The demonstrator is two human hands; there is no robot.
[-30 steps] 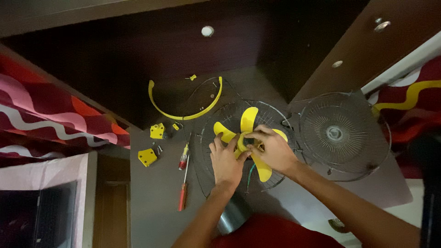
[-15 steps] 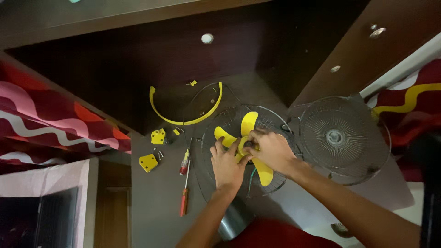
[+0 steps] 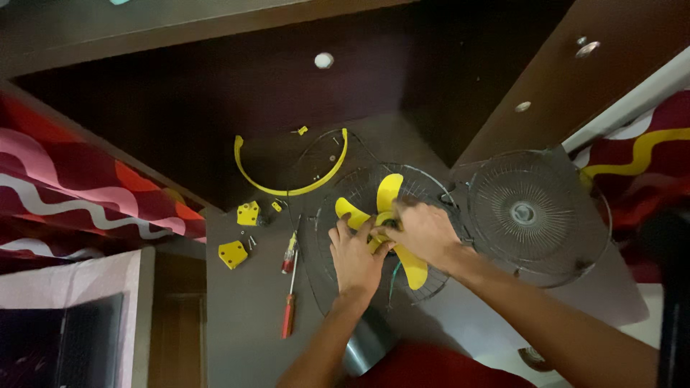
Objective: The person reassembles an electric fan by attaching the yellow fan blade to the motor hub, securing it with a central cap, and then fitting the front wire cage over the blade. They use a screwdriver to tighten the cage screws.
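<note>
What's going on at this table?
A person has both hands on a yellow fan blade that sits in a wire guard. The left hand steadies the blade while the right hand works at its hub. A second wire guard lies to the right. To the left on the table lie two screwdrivers, a yellow ring and small yellow parts.

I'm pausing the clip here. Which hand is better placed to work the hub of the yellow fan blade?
Probably the right hand: its fingers cover the hub of the blade, while the left hand rests on the lower-left blades, apparently steadying them.
</note>
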